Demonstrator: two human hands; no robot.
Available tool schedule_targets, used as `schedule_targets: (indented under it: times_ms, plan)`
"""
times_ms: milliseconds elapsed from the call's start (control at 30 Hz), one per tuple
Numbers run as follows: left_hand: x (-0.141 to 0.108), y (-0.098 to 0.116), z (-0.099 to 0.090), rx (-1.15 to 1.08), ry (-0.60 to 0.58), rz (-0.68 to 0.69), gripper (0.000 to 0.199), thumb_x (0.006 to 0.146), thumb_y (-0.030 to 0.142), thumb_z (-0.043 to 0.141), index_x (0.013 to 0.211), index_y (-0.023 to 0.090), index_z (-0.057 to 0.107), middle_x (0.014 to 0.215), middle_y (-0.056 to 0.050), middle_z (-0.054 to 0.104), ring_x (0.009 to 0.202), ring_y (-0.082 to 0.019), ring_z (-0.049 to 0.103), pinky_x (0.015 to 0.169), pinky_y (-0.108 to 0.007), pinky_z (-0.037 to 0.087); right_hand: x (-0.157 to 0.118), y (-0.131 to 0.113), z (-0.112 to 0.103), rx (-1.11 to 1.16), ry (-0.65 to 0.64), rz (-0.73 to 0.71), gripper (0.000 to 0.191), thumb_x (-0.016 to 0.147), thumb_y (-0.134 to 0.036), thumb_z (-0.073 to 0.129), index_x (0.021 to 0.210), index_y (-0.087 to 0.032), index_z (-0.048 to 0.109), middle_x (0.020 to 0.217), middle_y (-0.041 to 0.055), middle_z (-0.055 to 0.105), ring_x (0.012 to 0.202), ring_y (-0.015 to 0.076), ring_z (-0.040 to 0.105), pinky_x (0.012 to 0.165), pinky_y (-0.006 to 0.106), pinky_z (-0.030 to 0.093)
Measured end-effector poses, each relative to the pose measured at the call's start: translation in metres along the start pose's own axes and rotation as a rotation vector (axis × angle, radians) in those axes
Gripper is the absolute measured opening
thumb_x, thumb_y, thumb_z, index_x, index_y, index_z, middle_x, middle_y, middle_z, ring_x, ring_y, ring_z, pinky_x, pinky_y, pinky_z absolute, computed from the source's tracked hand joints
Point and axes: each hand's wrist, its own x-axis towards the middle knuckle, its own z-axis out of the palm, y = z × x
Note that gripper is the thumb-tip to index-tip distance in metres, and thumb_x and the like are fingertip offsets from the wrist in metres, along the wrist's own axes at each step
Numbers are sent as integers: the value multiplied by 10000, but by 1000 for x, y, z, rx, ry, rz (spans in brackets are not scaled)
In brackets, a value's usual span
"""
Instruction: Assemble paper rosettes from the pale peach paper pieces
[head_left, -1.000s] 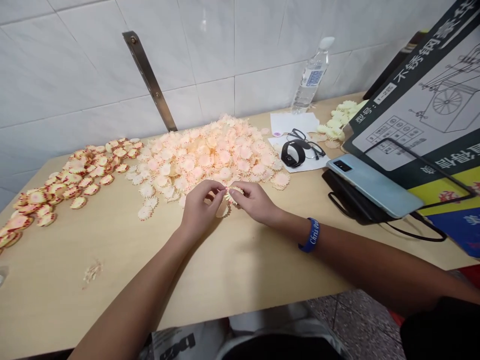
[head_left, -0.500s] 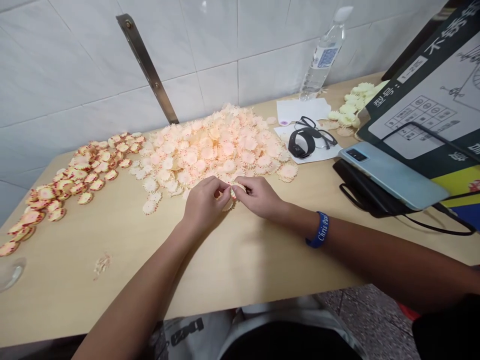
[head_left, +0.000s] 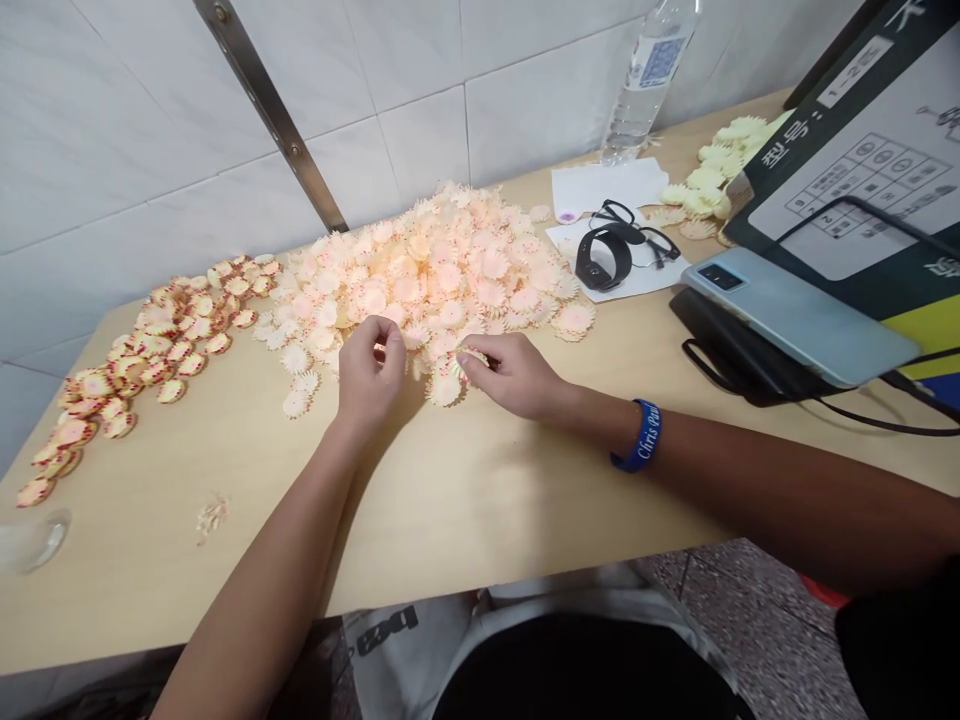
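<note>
The left hand (head_left: 367,375) is nearest to me; its fingers (head_left: 379,335) curl tightly together, and I cannot tell if they grasp anything. The right hand (head_left: 511,376) pinches a small scalloped disc (head_left: 472,360) at the edge of the pale disc heap (head_left: 420,270) on the wooden table (head_left: 480,500). I judge that a weak pinch could drop this disc into the heap, and a careless wrist could scatter the light pieces. Farther left lies a band of red-edged discs (head_left: 150,345).

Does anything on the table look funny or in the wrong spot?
Yes. A small crumpled scrap lies alone on the tabletop, away from the heaps of frilly paper flowers. It looks torn and messy, not round like them.
</note>
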Motion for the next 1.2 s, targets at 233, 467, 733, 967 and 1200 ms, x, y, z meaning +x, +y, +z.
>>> schedule_targets:
  times_ms: [233, 467, 733, 967, 1200]
  plan:
    - [-6, 4, 6, 115, 2, 105, 400, 939, 316, 463, 561, 187, 484, 532, 12, 503, 532, -113, 476, 544, -249, 374, 0, -3, 0, 45, 18, 72, 304, 877, -284, 456, 590, -196, 409, 538, -42, 410, 542, 99, 389, 538, 248, 283]
    - [-5, 1, 10, 4, 76, 92, 111, 855, 255, 594, 791, 196, 664, 803, -12, 692, 795, -150, 630, 669, -245, 472, 2, 2, 1, 19, 74, 96, 309, 885, -297, 464, 598, -201, 397, 538, -38, 424, 540, 105, 381, 534, 257, 264]
    - [-10, 2, 11, 78, 237, 131, 434, 962, 369, 407, 561, 210, 361, 536, 24, 428, 533, -117, 436, 581, -266, 385, 0, 3, 10, -61, 54, -36, 319, 904, -306, 448, 605, -197, 420, 534, -38, 437, 513, 100, 401, 536, 252, 289]
    - [9, 22, -38, 238, 293, 107, 206, 914, 291, 530, 733, 202, 571, 747, -13, 639, 711, -136, 573, 665, -252, 428, -8, 0, 12, -146, 56, -137, 355, 919, -301, 433, 582, -212, 369, 517, -35, 386, 488, 112, 384, 514, 265, 292]
    - [-94, 22, -136, 432, 481, -200, 314, 900, 389, 552, 667, 197, 639, 680, -10, 683, 657, -145, 602, 652, -255, 453, -15, -2, 14, -187, 3, -246, 339, 917, -310, 441, 592, -216, 406, 515, -25, 386, 473, 127, 395, 489, 282, 297]
